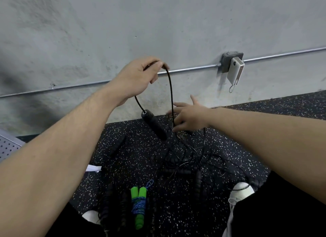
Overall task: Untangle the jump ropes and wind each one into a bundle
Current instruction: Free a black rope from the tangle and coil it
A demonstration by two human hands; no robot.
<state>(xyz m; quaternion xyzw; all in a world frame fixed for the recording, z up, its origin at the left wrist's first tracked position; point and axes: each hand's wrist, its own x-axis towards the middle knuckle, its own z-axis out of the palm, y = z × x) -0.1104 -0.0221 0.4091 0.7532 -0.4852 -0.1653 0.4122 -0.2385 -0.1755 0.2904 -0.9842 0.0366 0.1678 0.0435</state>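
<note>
At the far left edge of the frame a perforated grey metal surface [8,145] showed at the base of the rough concrete wall [105,24]. Left of centre, the left hand [139,77] was raised and closed, its fingertips pinching a black rope [170,88] that arched over them; one strand dropped to a black handle [153,124] hanging tilted just below the hand, the other fell straight toward the floor. At lower centre, a wound bundle with green foam handles [139,205] and blue cord lay on the black, white-speckled rubber floor [127,157], beside darker ropes whose shape was hard to read. Right of centre, the right hand [189,117] was spread open, fingers splayed, touching the falling strand near where it met a tangled heap of thin black ropes [185,160]. A metal conduit [79,85] ran across the wall to a junction box [229,61] at the upper right, with a white device [235,71] hanging on it. White shoes [241,191] showed near the lower right.
</note>
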